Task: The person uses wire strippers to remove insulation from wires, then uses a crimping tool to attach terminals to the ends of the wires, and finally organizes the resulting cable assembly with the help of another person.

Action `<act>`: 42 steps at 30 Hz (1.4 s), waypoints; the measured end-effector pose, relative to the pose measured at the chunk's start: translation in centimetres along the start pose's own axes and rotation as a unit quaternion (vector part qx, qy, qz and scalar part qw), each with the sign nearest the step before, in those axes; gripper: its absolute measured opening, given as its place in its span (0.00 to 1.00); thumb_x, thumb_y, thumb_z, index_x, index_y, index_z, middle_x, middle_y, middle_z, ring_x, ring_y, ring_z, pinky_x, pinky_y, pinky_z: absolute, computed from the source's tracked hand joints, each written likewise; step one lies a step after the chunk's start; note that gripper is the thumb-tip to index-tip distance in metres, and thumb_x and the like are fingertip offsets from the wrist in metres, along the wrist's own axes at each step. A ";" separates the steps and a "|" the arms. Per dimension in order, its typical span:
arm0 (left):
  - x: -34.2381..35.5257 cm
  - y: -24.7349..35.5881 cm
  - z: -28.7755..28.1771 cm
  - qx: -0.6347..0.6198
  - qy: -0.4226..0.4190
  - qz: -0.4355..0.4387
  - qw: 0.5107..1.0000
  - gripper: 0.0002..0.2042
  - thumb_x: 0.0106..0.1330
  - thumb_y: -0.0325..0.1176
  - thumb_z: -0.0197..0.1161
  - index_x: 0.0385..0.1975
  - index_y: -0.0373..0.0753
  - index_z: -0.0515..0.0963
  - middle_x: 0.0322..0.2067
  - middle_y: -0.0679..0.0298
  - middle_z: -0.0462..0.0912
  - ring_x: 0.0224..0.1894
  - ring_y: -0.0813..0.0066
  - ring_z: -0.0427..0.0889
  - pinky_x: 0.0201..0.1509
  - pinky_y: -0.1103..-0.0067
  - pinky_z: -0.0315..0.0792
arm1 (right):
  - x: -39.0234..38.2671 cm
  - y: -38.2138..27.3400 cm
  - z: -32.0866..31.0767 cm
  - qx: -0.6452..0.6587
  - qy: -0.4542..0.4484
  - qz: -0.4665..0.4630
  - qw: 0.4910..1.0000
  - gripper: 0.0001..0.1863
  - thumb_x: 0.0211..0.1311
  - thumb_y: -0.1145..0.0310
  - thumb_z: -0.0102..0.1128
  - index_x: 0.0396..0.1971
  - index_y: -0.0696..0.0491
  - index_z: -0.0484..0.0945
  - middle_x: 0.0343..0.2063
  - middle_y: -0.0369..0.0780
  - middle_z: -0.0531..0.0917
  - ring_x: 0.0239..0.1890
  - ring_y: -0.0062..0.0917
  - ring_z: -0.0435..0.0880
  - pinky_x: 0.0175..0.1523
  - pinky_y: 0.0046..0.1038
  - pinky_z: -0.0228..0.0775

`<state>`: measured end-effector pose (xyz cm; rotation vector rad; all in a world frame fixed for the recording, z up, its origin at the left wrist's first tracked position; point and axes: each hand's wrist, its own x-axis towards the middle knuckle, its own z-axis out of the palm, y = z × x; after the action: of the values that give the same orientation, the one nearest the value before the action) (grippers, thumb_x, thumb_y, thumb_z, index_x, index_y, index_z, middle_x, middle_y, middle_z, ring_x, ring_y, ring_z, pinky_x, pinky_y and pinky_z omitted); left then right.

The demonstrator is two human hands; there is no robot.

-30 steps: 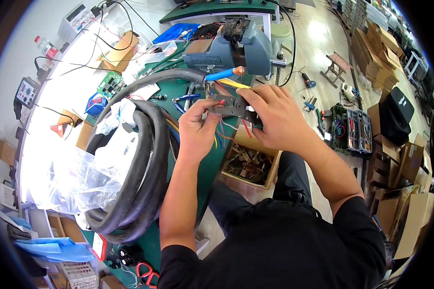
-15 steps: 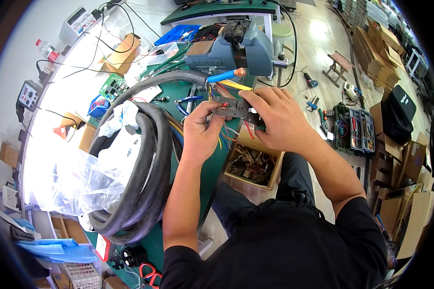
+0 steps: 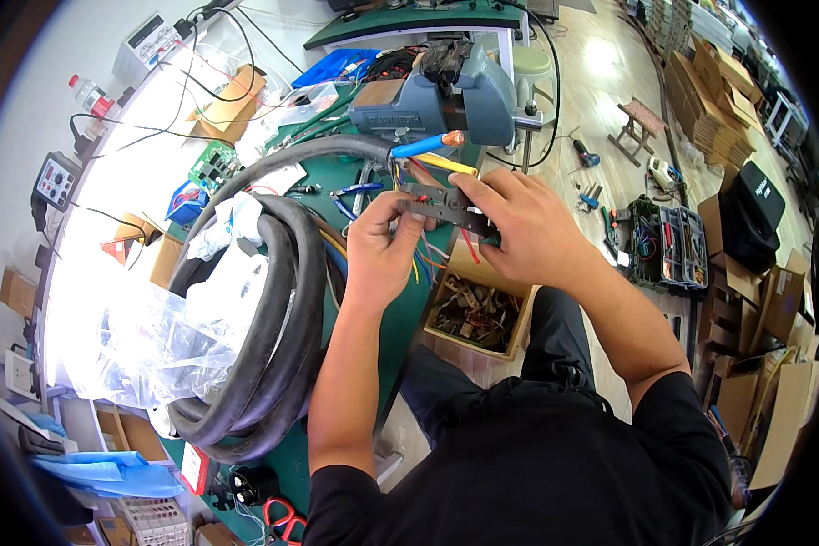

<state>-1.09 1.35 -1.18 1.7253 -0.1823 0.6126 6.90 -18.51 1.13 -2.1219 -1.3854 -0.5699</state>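
My right hand (image 3: 526,223) is closed around the handles of dark grey wire strippers (image 3: 453,207), whose jaws point left. At the jaws, my left hand (image 3: 380,244) pinches a thin red wire (image 3: 422,198); its fingertips hide part of the wire and touch the tool's end. Just beyond the tool, the stripped end of a thick black cable (image 3: 341,146) fans out. Its cores include a thick blue one (image 3: 425,146) with bare copper at the tip and a yellow one (image 3: 450,165). Several thin coloured wires hang below my hands.
The cable's heavy coil (image 3: 287,364) lies left on the green bench, beside clear plastic bags (image 3: 155,350). A blue-grey vise (image 3: 482,96) stands beyond my hands. Below them is a wooden box (image 3: 516,338) of scraps. An open toolbox (image 3: 669,246) sits on the floor at right.
My right hand and the wire strippers have shifted very slightly, and the light gap by the handles has narrowed. My left hand stays almost in place.
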 end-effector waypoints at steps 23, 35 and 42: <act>0.1 0.1 -0.1 -0.019 -0.007 -0.078 0.997 0.12 0.59 0.25 0.71 0.38 0.34 0.73 0.35 0.65 0.82 0.37 0.83 0.79 0.44 0.85 0.74 | -0.4 -0.8 0.9 0.059 -0.067 0.079 0.993 0.33 0.48 0.65 0.68 0.58 0.50 0.70 0.34 0.44 0.79 0.33 0.43 0.83 0.38 0.40 0.75; -0.1 0.1 -1.2 -0.009 0.058 -0.081 0.995 0.18 0.55 0.33 0.76 0.30 0.39 0.68 0.23 0.77 0.63 0.25 0.91 0.59 0.27 0.89 0.56 | -0.8 3.3 -2.6 0.269 0.398 0.257 0.839 0.29 0.53 0.81 0.54 0.59 0.54 0.71 0.36 0.34 0.74 0.34 0.15 0.71 0.41 0.19 0.66; 0.5 3.0 -3.2 0.054 -0.028 0.064 0.996 0.31 0.67 0.55 0.60 0.56 0.31 0.70 0.48 0.58 0.76 0.53 0.69 0.75 0.60 0.71 0.66 | -12.5 10.8 -1.5 0.308 0.201 0.506 0.780 0.40 0.58 0.73 0.54 0.71 0.54 0.51 0.37 0.42 0.80 0.31 0.22 0.77 0.38 0.24 0.71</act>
<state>-2.99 3.75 2.05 1.8467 -0.3060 0.6795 11.99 -31.68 -7.59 -1.6923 -0.0306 -0.0634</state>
